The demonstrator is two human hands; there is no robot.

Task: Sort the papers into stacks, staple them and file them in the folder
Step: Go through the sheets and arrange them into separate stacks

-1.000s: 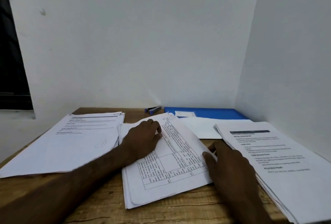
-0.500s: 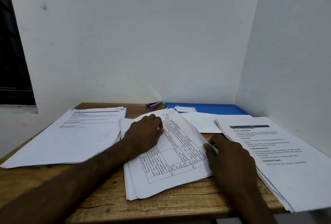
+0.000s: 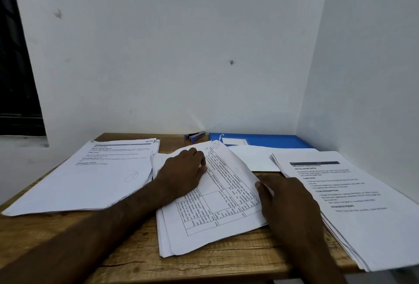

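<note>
First, left hand (image 3: 183,174): lay palm down on the top sheet (image 3: 229,206) of the middle stack (image 3: 172,240), fingers loosely bent and pressing; its grip held nothing.
Right hand (image 3: 288,202): sat at the right edge of that same sheet, thumb on the paper's margin; the fingers were hidden behind the back of the hand, so I cannot tell whether the grip closed on the edge.
Top sheet: printed with a ruled table, turned askew, and bowed upward between the two hands.
Middle stack: lay on the bench (image 3: 204,267) near its front edge, its corners fanned unevenly.
Left stack (image 3: 90,181): printed pages lying flat, just beside the middle stack, with a pen loop drawn on the top page.
Right stack (image 3: 362,215): a thicker pile with headed text, overhanging the bench's front right corner.
Loose sheet (image 3: 251,159): blank, lying between the middle and right stacks.
Folder (image 3: 272,141): blue, closed, flat against the back wall (image 3: 181,56), partly under the loose sheet.
Stapler (image 3: 195,135): lay just left of the folder, untouched.
</note>
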